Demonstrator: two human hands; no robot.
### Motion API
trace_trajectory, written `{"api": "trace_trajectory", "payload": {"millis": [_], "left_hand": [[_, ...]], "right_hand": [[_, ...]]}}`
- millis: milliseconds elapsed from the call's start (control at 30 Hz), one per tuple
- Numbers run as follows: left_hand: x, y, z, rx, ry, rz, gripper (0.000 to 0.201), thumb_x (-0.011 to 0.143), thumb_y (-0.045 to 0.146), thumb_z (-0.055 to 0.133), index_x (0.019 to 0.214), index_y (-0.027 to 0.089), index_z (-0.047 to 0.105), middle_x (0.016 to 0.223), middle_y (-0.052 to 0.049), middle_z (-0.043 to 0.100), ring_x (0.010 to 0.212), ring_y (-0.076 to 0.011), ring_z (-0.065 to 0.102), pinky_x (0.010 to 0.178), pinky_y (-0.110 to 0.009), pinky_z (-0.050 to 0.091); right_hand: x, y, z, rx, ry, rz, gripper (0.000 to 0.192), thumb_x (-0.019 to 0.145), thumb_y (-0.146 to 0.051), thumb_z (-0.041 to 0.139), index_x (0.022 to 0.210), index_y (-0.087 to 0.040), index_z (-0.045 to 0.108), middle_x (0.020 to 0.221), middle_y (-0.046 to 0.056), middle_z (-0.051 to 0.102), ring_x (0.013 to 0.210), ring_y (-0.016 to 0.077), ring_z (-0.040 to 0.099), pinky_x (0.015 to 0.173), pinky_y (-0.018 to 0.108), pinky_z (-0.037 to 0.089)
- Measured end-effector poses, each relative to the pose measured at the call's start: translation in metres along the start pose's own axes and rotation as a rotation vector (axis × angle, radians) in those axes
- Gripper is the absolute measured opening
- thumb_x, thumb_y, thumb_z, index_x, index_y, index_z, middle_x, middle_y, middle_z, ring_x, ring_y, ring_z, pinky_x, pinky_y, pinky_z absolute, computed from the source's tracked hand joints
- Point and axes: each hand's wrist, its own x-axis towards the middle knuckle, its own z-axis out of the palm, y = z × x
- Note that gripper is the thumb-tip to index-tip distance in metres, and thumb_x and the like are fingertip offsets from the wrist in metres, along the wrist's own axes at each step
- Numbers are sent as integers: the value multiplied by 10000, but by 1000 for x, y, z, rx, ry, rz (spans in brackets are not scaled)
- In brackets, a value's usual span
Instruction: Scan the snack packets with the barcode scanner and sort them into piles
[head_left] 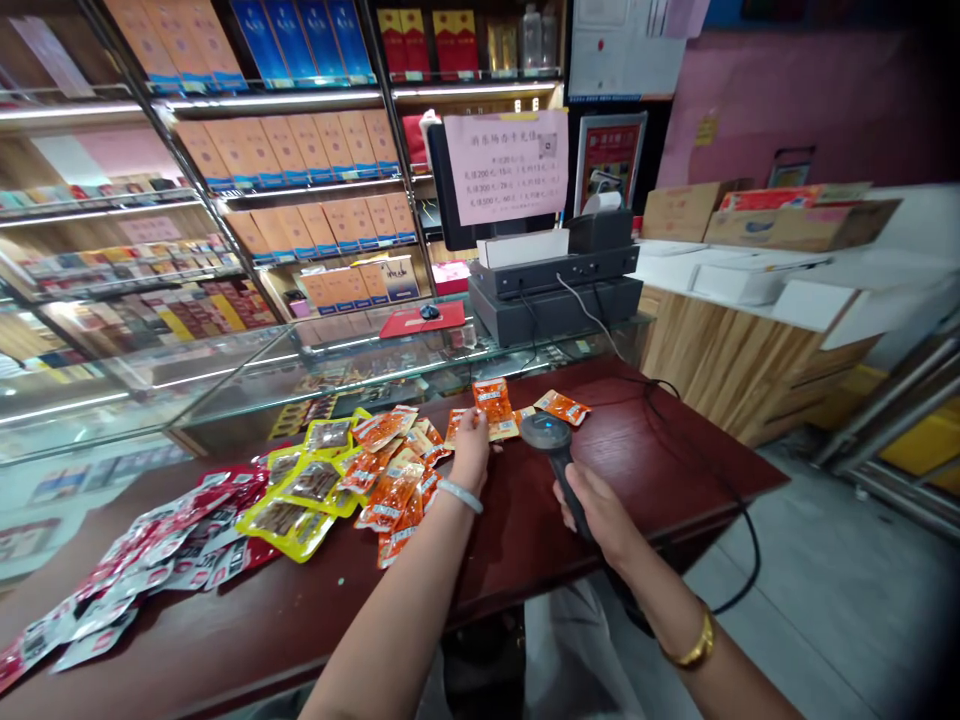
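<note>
My left hand (471, 445) pinches an orange snack packet (492, 400) by its lower left part, holding it tilted up over other orange packets on the table. Wrapped around the handle of a black barcode scanner (546, 435) is my right hand (596, 505); a small blue light shows on the scanner's head. One more orange packet (562, 407) lies just beyond the scanner. Left of my left hand spreads a pile of orange packets (394, 490). Yellow-edged clear packets (296, 515) lie against that pile, and red and silver pouches (180, 550) stretch toward the left front.
The dark red table (675, 450) meets a glass display counter (247, 390). On the counter stand a cash drawer (555, 305) and a monitor with a pink paper sign (506, 165). The scanner's black cable (739, 500) loops over the table's right edge. Cartons (780, 222) sit at the right.
</note>
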Motion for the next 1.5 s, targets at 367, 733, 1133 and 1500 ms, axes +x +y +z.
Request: {"api": "trace_trajectory", "payload": {"millis": [367, 733, 1133, 1500], "left_hand": [[5, -5, 50, 14, -137, -84, 318, 942, 367, 469, 1188, 185, 559, 920, -48, 662, 647, -92, 606, 562, -197, 518], [27, 19, 13, 1428, -187, 257, 439, 775, 410, 686, 1128, 155, 629, 1256, -195, 582, 1227, -355, 479, 1001, -452, 364], [5, 3, 17, 903, -259, 157, 269, 811, 350, 688, 996, 189, 577, 946, -71, 695, 822, -181, 636, 702, -238, 415], [-10, -5, 74, 602, -282, 51, 159, 840, 244, 656, 942, 169, 558, 767, -44, 661, 653, -148, 620, 644, -247, 466]], "right_hand": [[2, -4, -20, 54, 85, -29, 442, 825, -645, 588, 767, -211, 523, 616, -43, 504, 415, 78, 408, 385, 209, 328], [-5, -2, -39, 13, 113, -56, 463, 850, -645, 552, 729, -199, 529, 614, -26, 511, 415, 85, 418, 388, 221, 321], [1, -6, -35, 74, 69, -122, 419, 877, -605, 554, 765, -203, 509, 636, -40, 502, 406, 59, 397, 386, 201, 291], [9, -22, -45, 84, 130, -116, 486, 801, -666, 610, 728, -202, 486, 580, -59, 471, 379, 47, 379, 363, 189, 299]]}}
